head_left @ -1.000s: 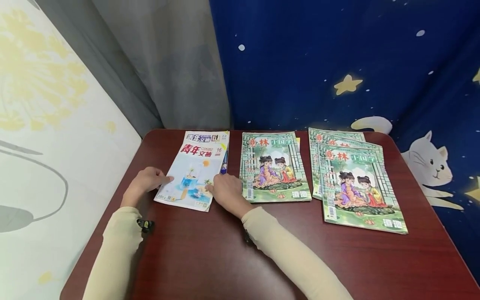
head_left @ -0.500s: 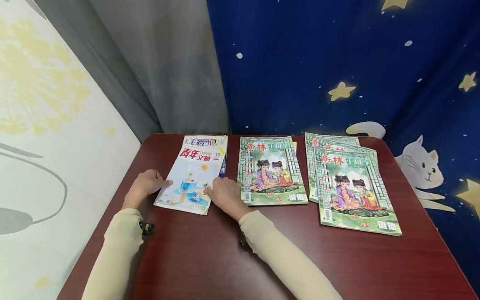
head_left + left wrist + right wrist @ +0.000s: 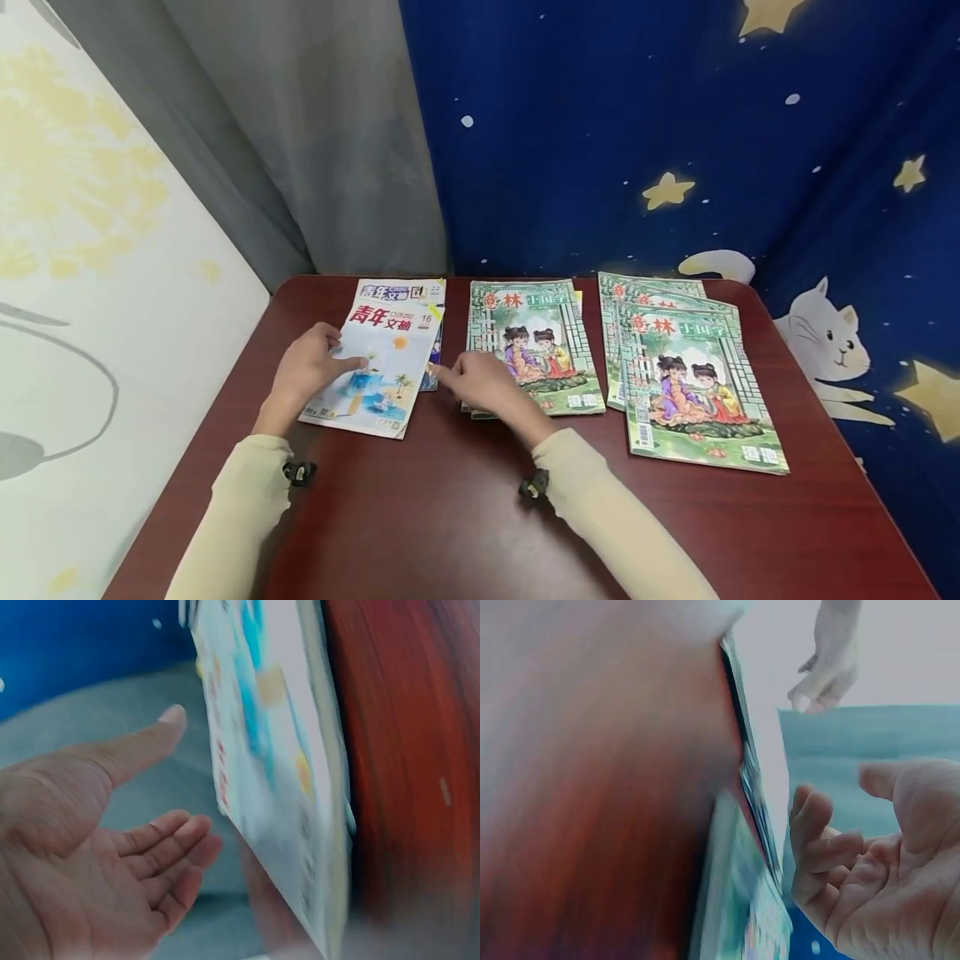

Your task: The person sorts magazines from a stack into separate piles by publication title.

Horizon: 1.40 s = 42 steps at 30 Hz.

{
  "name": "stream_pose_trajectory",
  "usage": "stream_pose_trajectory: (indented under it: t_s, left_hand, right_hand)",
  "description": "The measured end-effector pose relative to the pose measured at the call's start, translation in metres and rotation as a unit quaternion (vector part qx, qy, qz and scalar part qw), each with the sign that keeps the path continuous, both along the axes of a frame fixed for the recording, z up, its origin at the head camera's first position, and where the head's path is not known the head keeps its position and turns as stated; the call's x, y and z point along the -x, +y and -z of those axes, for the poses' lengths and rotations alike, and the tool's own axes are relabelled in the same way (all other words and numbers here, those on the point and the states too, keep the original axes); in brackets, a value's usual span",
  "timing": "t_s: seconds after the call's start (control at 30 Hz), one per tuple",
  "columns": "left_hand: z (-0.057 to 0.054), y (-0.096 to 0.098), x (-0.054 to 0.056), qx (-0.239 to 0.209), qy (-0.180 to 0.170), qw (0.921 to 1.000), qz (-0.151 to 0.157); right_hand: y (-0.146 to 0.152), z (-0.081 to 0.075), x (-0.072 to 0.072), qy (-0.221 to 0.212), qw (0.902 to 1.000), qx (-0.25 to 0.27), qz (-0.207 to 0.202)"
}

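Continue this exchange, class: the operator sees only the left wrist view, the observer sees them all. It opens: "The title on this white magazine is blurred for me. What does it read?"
Observer: The head view shows 青年文摘 in red on the white magazine.
Operator: Is the right hand holding anything?
Observer: No, the right wrist view shows it holding nothing.
Operator: Does anything else lie on the table, to the white magazine's right?
Observer: Yes, green 意林小国学 magazines lie there in two groups.

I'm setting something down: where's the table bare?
The table is bare between left sleeve and right sleeve, also in front of the right green pile. Crowded farther back: white magazine, left hand, right hand, middle green pile.
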<state>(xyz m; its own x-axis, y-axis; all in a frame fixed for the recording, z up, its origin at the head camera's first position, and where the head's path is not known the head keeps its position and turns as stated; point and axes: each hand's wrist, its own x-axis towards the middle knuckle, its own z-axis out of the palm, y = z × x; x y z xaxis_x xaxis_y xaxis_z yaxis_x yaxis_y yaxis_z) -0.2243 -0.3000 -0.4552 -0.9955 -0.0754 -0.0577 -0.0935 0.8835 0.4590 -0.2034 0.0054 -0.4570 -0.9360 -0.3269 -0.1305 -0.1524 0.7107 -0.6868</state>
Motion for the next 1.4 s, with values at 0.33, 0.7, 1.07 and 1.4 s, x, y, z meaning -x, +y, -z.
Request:
stream_pose_trajectory:
  t_s: [0.33, 0.7, 1.07, 1.4]
  left_hand:
    - [0.001, 0.06, 0.003, -0.108, 0.044, 0.9866, 0.114]
    - [-0.001, 0.113, 0.015, -0.111, 0.005, 0.9777, 0.178]
    - [0.007, 0.162, 0.024, -0.045, -0.12, 0.9722, 0.196]
    - [0.011, 0.186, 0.023, 0.094, -0.108, 0.9747, 0.171]
  right_hand:
    - [0.086, 0.001, 0.015, 0.018, 0.9946, -0.042, 0.094]
    - [0.163, 0.009, 0.02, -0.025, 0.9807, -0.052, 0.187]
    - [0.182, 0.011, 0.025, -0.103, 0.9771, -0.064, 0.175]
    - [0.181, 0.016, 0.028, -0.077, 0.9801, -0.103, 0.151]
